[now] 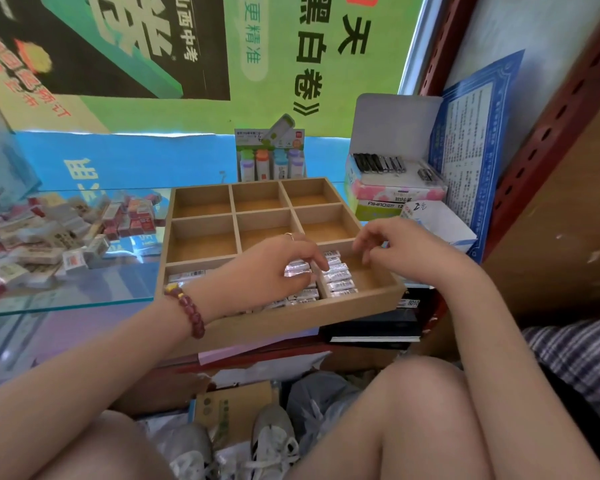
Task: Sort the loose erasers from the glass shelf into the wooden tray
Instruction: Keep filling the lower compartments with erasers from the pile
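We take the scene big to small. The glass shelf [84, 289] runs along the left, and the wooden tray [291, 317] sits beside it to the right, its front edge toward us. It has nine compartments. The back and middle rows show bare wood; only the front row holds stock. The loose erasers [49, 237] lie in a jumbled heap on the shelf, well apart from the tray, so most of the sorting looks undone.

Our left hand [274, 261] is low over the front-middle compartment, fingers and thumb curled in a pinch on a wrapped eraser [297, 266]. Our right hand [406, 247] hovers above the front-right compartment with fingers loosely bent and nothing visible in them.

The step in hand, we judge, is seating this eraser. To do it well we need to lay it flat, parallel w/ its neighbours and snug vs. the last one, and not drop it from height (the glossy wrap prob. slides). The right hand can steady the column of erasers [338, 277] in the front-right compartment.

Orientation: the held eraser's long axis runs approx. left-right across the tray, matching that column, where each piece lies crosswise and the pieces sit one behind another, front to back. Which face is up we can't tell because of glare.
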